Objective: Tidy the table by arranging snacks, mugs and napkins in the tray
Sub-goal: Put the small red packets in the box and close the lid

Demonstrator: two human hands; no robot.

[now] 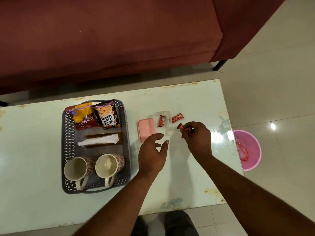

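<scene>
A grey perforated tray [127, 147] on the white table holds two snack packets [95, 116] at its far end, a napkin holder with a white napkin [100, 140] in the middle, and two patterned mugs [92, 166] lying on their sides at the near end. To the tray's right sits a small clear box [167, 123] with one red candy [161, 120] inside, its pink lid [146, 130] beside it. Another red candy [177, 118] lies on the table past the box. My right hand [197, 137] pinches a third red candy [181, 127]. My left hand [153, 154] hovers open near the box.
A maroon sofa [109, 40] runs along the table's far side. A pink bin [248, 150] stands on the tiled floor past the table's right edge. My legs show below the table's near edge.
</scene>
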